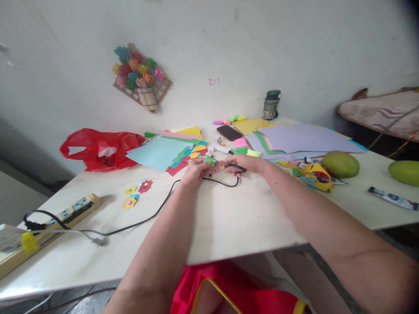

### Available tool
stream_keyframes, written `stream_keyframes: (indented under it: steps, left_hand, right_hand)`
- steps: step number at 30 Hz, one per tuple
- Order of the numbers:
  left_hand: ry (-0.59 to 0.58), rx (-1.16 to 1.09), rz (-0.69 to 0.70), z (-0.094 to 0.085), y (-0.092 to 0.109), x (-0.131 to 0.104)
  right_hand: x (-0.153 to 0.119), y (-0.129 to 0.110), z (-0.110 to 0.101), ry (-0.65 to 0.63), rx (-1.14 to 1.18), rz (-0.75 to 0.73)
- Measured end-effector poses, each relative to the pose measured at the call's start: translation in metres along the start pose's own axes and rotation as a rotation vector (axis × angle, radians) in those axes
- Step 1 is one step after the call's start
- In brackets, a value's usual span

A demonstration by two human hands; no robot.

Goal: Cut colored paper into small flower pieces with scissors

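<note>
In the middle of the white table, my left hand (pixel 194 171) pinches a small piece of green paper (pixel 209 162). My right hand (pixel 248 163) is closed around the dark handles of a pair of scissors (pixel 236 166). The scissor blades point left and reach the green piece; whether they are cutting into it I cannot tell. Just beyond the hands lie a white glue gun (pixel 219 148) and cut paper strips and rounds in green, red, yellow and blue. Several small paper flowers (pixel 145 186) rest on the table to the left.
A black cord (pixel 144 220) runs from the power strip (pixel 77 209) past my hands. Coloured sheets (pixel 304 137), a phone (pixel 229 132) and a dark bottle (pixel 271 105) are at the back. Paper scraps (pixel 316 174) and mangoes (pixel 340 164) lie right, a red bag (pixel 101 148) left.
</note>
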State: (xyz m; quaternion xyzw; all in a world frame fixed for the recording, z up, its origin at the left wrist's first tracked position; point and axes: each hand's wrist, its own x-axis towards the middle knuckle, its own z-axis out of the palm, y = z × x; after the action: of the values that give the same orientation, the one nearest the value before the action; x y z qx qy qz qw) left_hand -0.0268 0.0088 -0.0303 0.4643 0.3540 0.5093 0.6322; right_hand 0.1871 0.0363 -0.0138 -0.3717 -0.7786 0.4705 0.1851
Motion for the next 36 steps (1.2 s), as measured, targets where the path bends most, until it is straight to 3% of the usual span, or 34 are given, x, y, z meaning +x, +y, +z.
stream_keyframes:
  steps: [36]
  left_hand:
    - [-0.019, 0.011, -0.003, -0.001, 0.001, 0.0]
  right_hand:
    - [0.006, 0.008, -0.001, -0.013, 0.096, -0.02]
